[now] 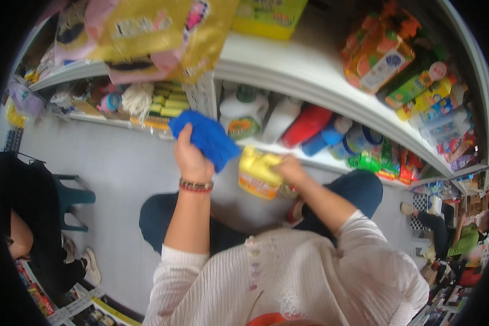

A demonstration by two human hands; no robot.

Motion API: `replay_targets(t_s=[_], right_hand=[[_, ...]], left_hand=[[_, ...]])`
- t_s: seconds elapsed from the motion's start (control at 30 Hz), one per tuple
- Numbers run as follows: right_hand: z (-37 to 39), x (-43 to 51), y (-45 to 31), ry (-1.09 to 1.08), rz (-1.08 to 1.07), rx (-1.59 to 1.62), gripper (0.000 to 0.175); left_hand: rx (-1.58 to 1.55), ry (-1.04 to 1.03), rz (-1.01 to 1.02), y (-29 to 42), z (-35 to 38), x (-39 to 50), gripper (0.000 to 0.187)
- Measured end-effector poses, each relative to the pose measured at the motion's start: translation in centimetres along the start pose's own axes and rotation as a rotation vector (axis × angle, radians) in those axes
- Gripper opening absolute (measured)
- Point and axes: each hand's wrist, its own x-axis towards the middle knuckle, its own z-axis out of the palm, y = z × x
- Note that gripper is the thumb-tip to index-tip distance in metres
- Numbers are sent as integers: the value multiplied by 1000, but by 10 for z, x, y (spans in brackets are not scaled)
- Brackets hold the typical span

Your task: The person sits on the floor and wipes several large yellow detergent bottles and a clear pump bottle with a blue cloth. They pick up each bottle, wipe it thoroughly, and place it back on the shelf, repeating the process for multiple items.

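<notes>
My left hand (192, 157) grips a blue cloth (205, 136), thumb on top, in front of the lower shelf. To its right, my right hand (289, 169) holds a yellow plastic jug (261, 173) with an orange and white label by its upper side, above the grey floor between my knees. The cloth's right corner comes close to the top of the jug. Behind them, a white jug with a green and orange label (244, 116), a white bottle (283, 118), a red bottle (307, 125) and a blue bottle (324, 136) stand on the lower shelf.
The white upper shelf (277, 61) juts out above my hands, bearing gold and pink packages (146, 36) and orange bottles (379, 61). Sponges (173, 100) and a white mop head (137, 100) lie lower left. A person sits by a green stool (75, 197); another person (464, 240) is far right.
</notes>
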Motion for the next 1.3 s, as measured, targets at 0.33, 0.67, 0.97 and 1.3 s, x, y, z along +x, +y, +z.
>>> replay_targets(t_s=[0.33, 0.67, 0.97, 1.3], right_hand=[[-110, -129, -100, 364, -173, 777, 18], [-109, -156, -129, 299, -324, 816, 18], [-106, -127, -151, 121, -456, 641, 21], [-89, -121, -140, 36, -522, 454, 103]], left_hand=[[1238, -1442, 1089, -91, 68, -116, 67], [1025, -863, 793, -78, 104, -81, 59], [674, -936, 117, -33, 108, -57, 34], [52, -566, -161, -12, 114, -54, 14]])
